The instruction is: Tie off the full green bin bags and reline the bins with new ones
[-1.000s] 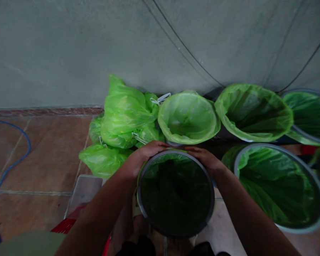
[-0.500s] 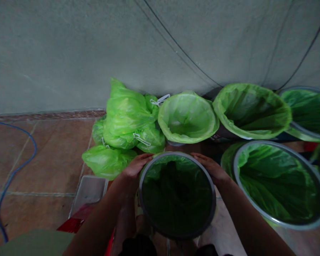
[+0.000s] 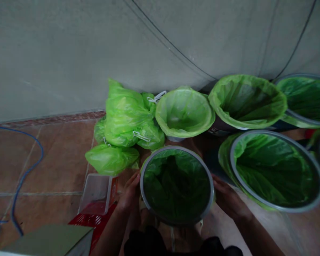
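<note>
A round trash bin (image 3: 160, 151) with a grey rim stands upright right before me, lined with a green bag (image 3: 177, 192) whose inside is dark. My left hand (image 3: 131, 191) presses on its left side below the rim. Against the opposite side lies my right hand (image 3: 228, 196), its fingers partly hidden behind the bin. Between them the two hands grip the bin. Just beyond it is a smaller bin with a pale green liner (image 3: 185, 112). To the right stands another grey-rimmed bin (image 3: 276, 170) with a green liner.
Tied green bags (image 3: 128, 117) are piled by the wall at left. A clear plastic tub (image 3: 96, 190) and a red package (image 3: 93, 220) lie on the tiles. A blue hose (image 3: 26, 174) curves at left, beside a pale box (image 3: 46, 240). More lined bins (image 3: 248, 101) stand along the wall.
Both hands have slid from the far edge of the bin's rim down and back toward me, to its left and right sides. The view has shifted slightly.
</note>
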`<state>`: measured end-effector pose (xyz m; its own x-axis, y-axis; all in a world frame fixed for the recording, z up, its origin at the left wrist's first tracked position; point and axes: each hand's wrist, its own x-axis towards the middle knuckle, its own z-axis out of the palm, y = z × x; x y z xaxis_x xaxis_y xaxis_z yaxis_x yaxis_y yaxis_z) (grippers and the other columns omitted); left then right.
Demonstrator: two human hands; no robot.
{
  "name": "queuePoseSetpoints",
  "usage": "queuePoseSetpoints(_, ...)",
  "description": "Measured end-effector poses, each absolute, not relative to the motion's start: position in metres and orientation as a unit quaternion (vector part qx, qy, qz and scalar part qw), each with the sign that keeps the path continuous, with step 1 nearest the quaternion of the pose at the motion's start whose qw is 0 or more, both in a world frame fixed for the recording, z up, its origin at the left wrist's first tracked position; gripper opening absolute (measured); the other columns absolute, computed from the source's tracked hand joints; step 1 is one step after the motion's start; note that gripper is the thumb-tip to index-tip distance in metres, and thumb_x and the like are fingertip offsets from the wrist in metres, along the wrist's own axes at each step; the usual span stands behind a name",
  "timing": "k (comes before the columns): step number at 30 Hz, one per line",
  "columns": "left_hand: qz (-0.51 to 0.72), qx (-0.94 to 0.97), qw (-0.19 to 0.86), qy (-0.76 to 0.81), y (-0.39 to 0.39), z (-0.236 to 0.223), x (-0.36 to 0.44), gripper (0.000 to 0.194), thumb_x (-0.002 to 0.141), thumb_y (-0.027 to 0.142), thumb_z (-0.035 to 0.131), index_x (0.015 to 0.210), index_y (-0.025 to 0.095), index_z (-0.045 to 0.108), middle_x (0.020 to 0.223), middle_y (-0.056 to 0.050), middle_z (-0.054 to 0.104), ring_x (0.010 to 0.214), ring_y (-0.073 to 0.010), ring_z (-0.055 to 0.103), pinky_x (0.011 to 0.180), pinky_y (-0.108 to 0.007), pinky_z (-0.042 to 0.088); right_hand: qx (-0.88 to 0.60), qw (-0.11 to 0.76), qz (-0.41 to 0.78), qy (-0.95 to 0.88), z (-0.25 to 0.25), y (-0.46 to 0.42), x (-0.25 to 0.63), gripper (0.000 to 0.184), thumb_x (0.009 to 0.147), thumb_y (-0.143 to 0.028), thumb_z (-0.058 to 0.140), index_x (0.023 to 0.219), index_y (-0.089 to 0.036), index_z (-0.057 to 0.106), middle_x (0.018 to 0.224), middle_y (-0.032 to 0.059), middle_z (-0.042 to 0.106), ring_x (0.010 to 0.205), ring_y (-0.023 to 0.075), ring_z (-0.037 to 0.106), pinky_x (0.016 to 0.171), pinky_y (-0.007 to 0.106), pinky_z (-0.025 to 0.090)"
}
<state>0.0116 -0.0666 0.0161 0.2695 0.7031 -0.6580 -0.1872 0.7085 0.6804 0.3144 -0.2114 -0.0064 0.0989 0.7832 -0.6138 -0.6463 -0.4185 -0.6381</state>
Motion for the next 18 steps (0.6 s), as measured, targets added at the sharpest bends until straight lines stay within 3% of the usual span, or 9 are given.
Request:
queuePoseSetpoints(5,0.268,0.193,0.791,0.514,-0.101,0.018,0.000,0.033,0.079,0.036,0.065,0.108,0.021,0.066,0.115,-0.007,0.067,0.114,-0.0250,0.059,0.099,-0.039,0.044,-0.505,0.539,0.673,-0.049,-0.007,-0.237,0.291,0.042,0.079,-0.039,0.065,0.119,-0.030,0.061,0.129,0.0056,0.061,0.121,0.0266,0.053,0.103,0.044,0.040)
queuePoseSetpoints(11,0.222,0.167,0.844,0.459,-0.123,0.010,-0.018,0.040,0.070,0.029,0.071,0.110,0.027,0.065,0.110,-0.003,0.069,0.106,-0.0233,0.063,0.097,-0.037,0.046,-0.493,0.543,0.679,-0.037,0.000,-0.254,0.279,0.045,0.075,-0.042,0.067,0.119,-0.031,0.063,0.128,0.0073,0.062,0.122,0.0288,0.053,0.103,0.047,0.038)
queuePoseSetpoints(14,0.169,0.194,0.866,0.430,-0.128,0.006,-0.024,0.049,0.064,0.025,0.075,0.112,0.028,0.065,0.109,-0.004,0.069,0.105,-0.0246,0.064,0.095,-0.036,0.047,-0.470,0.520,0.711,-0.057,0.005,-0.262,0.273,0.050,0.071,-0.040,0.071,0.119,-0.028,0.063,0.125,0.0089,0.063,0.120,0.0300,0.054,0.103,0.048,0.038)
queuePoseSetpoints(18,0.091,0.273,0.856,0.430,-0.129,0.009,-0.019,0.045,0.063,0.020,0.075,0.108,0.024,0.069,0.109,-0.008,0.071,0.101,-0.0268,0.065,0.094,-0.039,0.047,-0.452,0.465,0.756,-0.089,0.006,-0.265,0.258,0.048,0.064,-0.036,0.078,0.110,-0.024,0.069,0.110,0.0088,0.070,0.113,0.0296,0.059,0.104,0.047,0.037)
